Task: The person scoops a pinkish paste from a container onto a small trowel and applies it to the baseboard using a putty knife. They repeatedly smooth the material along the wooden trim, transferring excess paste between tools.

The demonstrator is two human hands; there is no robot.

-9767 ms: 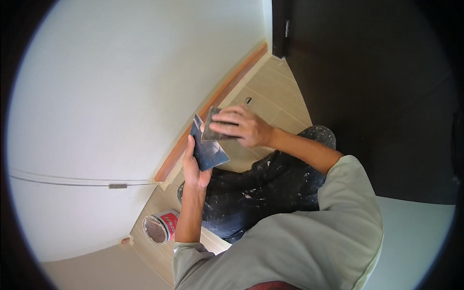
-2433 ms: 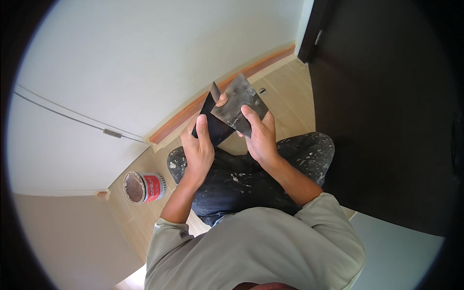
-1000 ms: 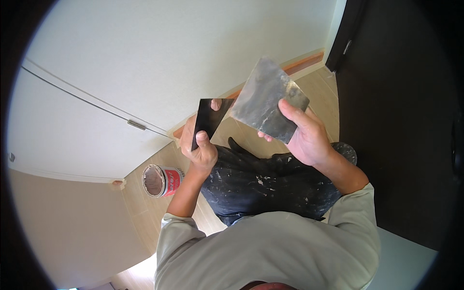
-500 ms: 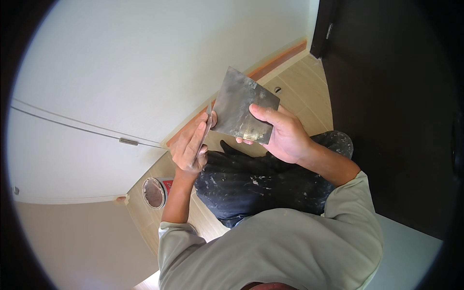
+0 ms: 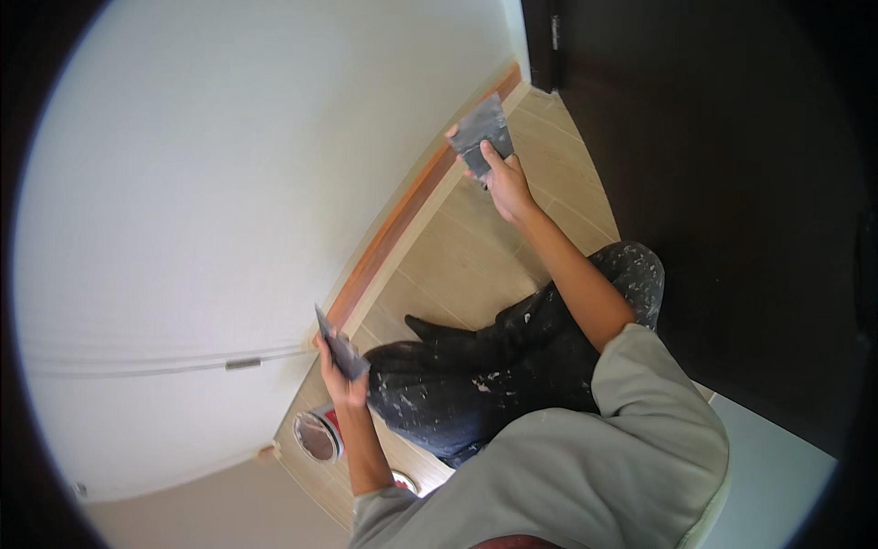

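My right hand (image 5: 508, 190), arm stretched forward, grips a square grey metal putty spreader (image 5: 485, 130), thumb on its upper face. That spreader is close to the wall's bottom edge, by the reddish-brown skirting strip (image 5: 402, 220); whether it touches cannot be made out. Nearer to me on the left, my left hand (image 5: 347, 392) is closed round a second flat metal spreader (image 5: 342, 352), tilted and slightly blurred. Beside the left forearm stands an open can (image 5: 316, 437) with pale pinkish filler inside.
A white wall (image 5: 229, 183) runs along the left. On the right stands a dark door (image 5: 713, 229). Wood-look floor tiles (image 5: 457, 252) lie between them. My knees, in dark paint-spotted trousers (image 5: 494, 375), are bent close to the door. A round lid-like thing (image 5: 403, 482) shows partly near my left sleeve.
The two hands have moved apart. My right hand has reached forward to the skirting with its spreader; my left has dropped back toward the can with the other. The view has shifted too.
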